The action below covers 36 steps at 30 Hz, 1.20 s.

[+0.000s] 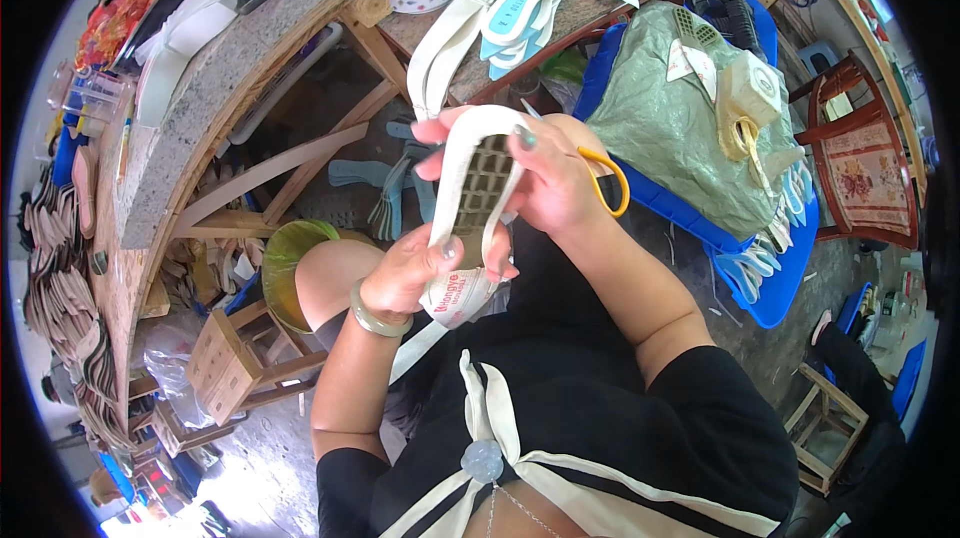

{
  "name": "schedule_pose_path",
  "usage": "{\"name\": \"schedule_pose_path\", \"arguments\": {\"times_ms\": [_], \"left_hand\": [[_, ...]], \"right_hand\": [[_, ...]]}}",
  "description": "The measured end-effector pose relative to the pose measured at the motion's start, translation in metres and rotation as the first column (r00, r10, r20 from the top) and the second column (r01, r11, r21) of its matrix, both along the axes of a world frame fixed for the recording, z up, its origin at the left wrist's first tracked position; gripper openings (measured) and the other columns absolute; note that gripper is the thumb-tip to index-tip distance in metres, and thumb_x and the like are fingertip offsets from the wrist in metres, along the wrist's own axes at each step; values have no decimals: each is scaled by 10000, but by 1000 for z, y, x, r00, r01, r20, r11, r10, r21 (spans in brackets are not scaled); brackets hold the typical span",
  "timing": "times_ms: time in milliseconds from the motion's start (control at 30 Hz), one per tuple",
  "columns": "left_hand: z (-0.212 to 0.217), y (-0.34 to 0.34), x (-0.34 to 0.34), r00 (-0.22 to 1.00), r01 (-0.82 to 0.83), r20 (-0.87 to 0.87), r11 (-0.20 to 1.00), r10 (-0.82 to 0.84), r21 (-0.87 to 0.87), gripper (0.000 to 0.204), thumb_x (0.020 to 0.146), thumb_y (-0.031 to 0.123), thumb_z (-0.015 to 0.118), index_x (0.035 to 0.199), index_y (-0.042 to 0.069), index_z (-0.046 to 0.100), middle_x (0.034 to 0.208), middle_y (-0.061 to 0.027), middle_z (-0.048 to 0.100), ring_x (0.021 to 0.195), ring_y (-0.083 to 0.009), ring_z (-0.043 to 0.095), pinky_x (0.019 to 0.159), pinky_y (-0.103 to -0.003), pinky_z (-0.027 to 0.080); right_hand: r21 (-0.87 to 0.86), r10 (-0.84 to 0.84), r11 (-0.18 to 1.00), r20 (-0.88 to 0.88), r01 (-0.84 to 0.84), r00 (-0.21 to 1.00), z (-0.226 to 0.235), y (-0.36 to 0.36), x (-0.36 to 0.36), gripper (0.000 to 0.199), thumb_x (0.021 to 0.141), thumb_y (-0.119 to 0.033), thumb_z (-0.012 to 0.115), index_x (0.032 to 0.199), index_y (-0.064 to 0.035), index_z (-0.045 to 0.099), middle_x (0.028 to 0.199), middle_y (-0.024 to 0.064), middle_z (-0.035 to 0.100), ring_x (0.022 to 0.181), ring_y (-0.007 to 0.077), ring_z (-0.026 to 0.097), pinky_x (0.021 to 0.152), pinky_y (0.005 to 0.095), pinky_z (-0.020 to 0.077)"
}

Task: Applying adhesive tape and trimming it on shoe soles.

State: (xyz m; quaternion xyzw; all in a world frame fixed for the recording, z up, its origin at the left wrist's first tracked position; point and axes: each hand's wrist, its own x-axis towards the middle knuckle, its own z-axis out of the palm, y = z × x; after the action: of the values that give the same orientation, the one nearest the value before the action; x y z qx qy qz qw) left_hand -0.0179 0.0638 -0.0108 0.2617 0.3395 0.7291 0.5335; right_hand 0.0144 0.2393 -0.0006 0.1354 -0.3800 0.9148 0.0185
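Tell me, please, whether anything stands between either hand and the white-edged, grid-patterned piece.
Nothing visible does: the left hand and right hand both touch the piece directly. A yellow loop handle sits beyond the right hand, away from the piece.

1. Left hand [405, 278] — gripping, thumb [447, 252] on top, fingers curled beneath with tips emerging on the right.
2. Left forearm [350, 378] rises steeply from the bent elbow.
3. Right hand [555, 183] — held higher, also gripping, thumb uppermost, fingertips [430, 132] reaching leftward.
4. Right forearm [640, 278] slants up and left from its bent elbow; both hands are close together.
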Motion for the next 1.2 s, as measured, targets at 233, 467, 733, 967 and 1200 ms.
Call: {"name": "schedule_pose_path", "arguments": {"times_ms": [233,467,733,967,1200], "left_hand": [[0,-1,-15,983,162,-77,983,-169,-85,775,824,393,667,1363,-70,358,1078,-140,581,1020,-205,564,887,-326,433],[-40,-7,-7,960,-207,-255,906,116,-370,526,918,260,588,1344,-11,440,927,-74,613,847,-149,595,801,-267,454],[-72,-12,12,951,-307,-174,854,256,-420,447,939,245,566,1305,2,483,937,-66,603,848,-143,594,813,-269,467],[-79,-23,13,929,-369,-185,823,320,-432,415,943,225,557,1284,-4,495,940,-59,603,846,-136,593,797,-252,465],[-57,-61,16,807,-589,-350,697,476,-410,339,966,184,534,1258,12,527,919,-44,622,836,-116,601,768,-241,491]], "right_hand": [[335,-93,935,-95,119,991,36,73,26,347,881,-71,558,1198,69,560,1007,100,654,886,153,615,792,268,480],[276,-700,-21,-690,961,183,48,155,-25,228,875,-69,628,1102,-52,630,1001,64,677,895,196,668,780,306,527],[278,0,-521,-946,807,326,-31,160,-104,396,742,-41,677,1131,-97,630,1177,44,633,1106,229,598,871,331,513],[307,71,-568,-906,764,417,-47,153,-123,358,803,-126,647,1158,-101,610,1152,71,634,1108,250,587,907,343,499],[480,58,-488,-815,728,577,-47,136,-119,288,852,-70,589,1136,-29,615,1174,165,607,1064,337,589,906,400,482]]}}
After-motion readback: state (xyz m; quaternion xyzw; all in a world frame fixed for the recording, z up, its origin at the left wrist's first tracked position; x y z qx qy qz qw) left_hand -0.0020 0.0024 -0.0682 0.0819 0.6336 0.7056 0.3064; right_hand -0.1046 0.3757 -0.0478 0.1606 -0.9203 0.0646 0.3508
